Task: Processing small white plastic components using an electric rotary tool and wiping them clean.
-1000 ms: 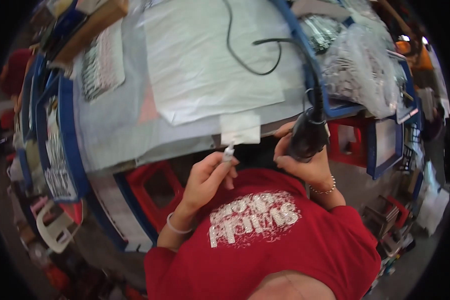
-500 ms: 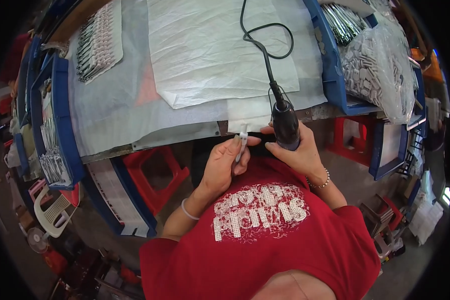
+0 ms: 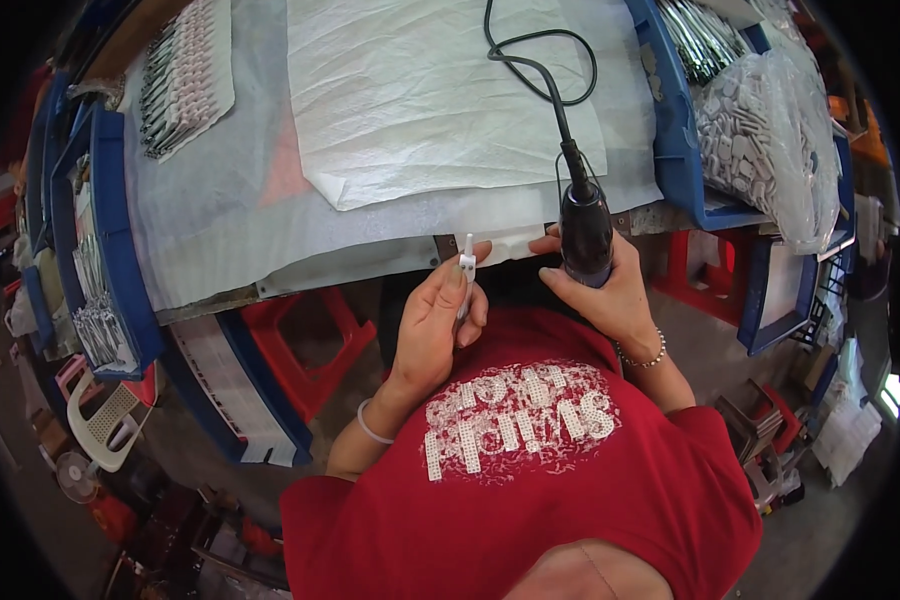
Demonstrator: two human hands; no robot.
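Between the thumb and fingers of my left hand (image 3: 434,318) is a slim white plastic piece (image 3: 468,262), upright, with small dark holes and a narrow tip pointing away from me. My right hand (image 3: 615,300) is closed round a black corded electric screwdriver (image 3: 586,235), its cord end pointing toward the table; its working tip is hidden. The two hands are apart, just in front of the table's near edge. A white cloth (image 3: 513,242) hangs over that edge between them.
A white sheet (image 3: 420,100) covers the table, with the black cord (image 3: 555,95) looped on it. At far left lie rows of assembled metal-and-white pieces (image 3: 182,80). Blue bins (image 3: 675,130) flank the table; the right one holds a bag of white parts (image 3: 735,140). Red stools (image 3: 310,340) stand below.
My left hand has moved slightly left with the white piece, away from the screwdriver. My right hand has shifted a little right with the screwdriver, widening the space between them.
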